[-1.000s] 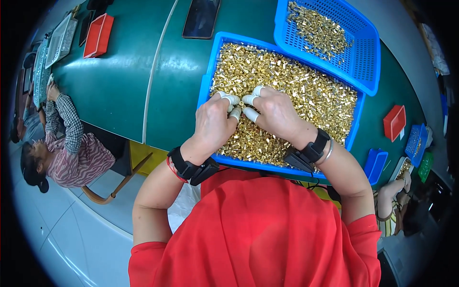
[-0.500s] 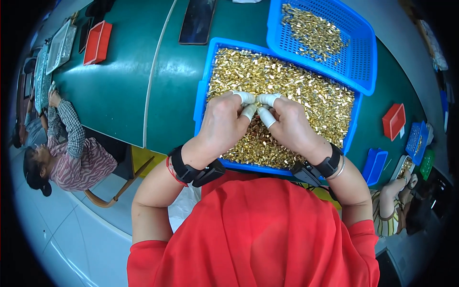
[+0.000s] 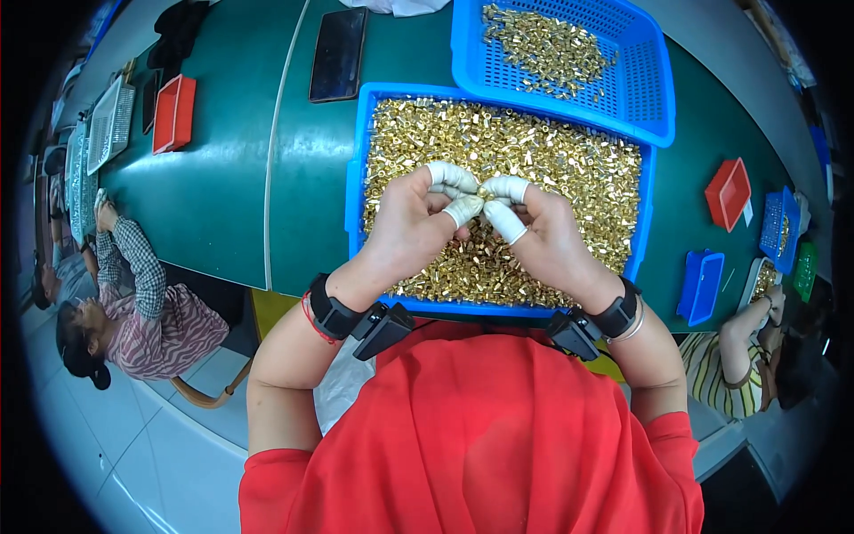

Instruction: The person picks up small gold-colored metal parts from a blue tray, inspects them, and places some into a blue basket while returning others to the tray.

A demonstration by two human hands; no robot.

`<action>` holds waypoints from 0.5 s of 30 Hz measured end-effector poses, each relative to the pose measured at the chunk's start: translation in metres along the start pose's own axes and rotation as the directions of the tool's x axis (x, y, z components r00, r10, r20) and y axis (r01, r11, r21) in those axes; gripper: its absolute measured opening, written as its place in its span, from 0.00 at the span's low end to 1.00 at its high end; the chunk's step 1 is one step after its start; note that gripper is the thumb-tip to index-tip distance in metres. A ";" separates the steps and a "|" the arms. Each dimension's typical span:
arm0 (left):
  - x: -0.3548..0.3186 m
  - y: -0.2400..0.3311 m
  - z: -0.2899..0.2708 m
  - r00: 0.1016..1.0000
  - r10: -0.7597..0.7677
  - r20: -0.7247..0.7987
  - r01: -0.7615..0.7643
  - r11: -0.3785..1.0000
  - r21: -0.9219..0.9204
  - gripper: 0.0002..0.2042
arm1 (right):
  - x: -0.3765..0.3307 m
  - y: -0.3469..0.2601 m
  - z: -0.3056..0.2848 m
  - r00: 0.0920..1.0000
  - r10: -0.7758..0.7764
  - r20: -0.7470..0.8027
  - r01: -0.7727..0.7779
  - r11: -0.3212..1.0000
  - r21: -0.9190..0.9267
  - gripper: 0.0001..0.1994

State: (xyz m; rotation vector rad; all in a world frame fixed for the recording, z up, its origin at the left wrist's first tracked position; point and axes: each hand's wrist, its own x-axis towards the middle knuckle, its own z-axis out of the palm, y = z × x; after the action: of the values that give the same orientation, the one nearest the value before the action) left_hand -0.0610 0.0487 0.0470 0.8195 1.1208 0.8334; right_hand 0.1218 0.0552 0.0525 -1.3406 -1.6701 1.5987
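Note:
Both hands meet over a blue bin (image 3: 353,191) filled with small gold-coloured metal fittings (image 3: 427,133). My left hand (image 3: 416,214) and my right hand (image 3: 544,222) wear white finger cots on thumbs and fingers. Between the touching fingertips sits a small gold metal fitting (image 3: 483,192), mostly covered by them. Thumb and fingers of each hand are pinched together on it. Behind the fingers, the fittings in the bin lie loose in a thick layer. A black band with a small device circles each wrist.
A perforated blue basket (image 3: 645,80) with fewer fittings rests on the bin's far right edge. A dark phone (image 3: 338,55) lies on the green table (image 3: 222,116). Red trays (image 3: 174,114) and a small blue tray (image 3: 701,287) stand around. Other people sit at left and right.
The view has shifted, so the bin and basket sit further left in it. My fingers have turned slightly, and the gold fitting shows more clearly between the fingertips.

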 end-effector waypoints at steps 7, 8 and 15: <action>-0.006 0.002 0.014 0.960 0.280 0.001 -0.267 0.916 0.298 0.08 | -0.002 -0.001 -0.014 0.994 0.073 0.076 -0.091 0.955 0.281 0.12; -0.006 0.003 0.015 0.939 0.340 0.041 -0.326 0.850 0.415 0.09 | -0.002 0.001 -0.016 0.992 0.075 0.098 -0.099 0.957 0.271 0.11; 0.003 0.018 0.037 0.942 0.328 0.074 -0.314 0.779 0.543 0.11 | 0.002 0.006 -0.035 0.985 0.121 0.119 -0.156 0.920 0.359 0.09</action>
State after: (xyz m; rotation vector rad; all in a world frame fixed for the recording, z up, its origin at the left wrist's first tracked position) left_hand -0.0269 0.0549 0.0702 1.5236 1.2834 0.8070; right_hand 0.1523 0.0727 0.0539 -1.2243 -1.2601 1.9690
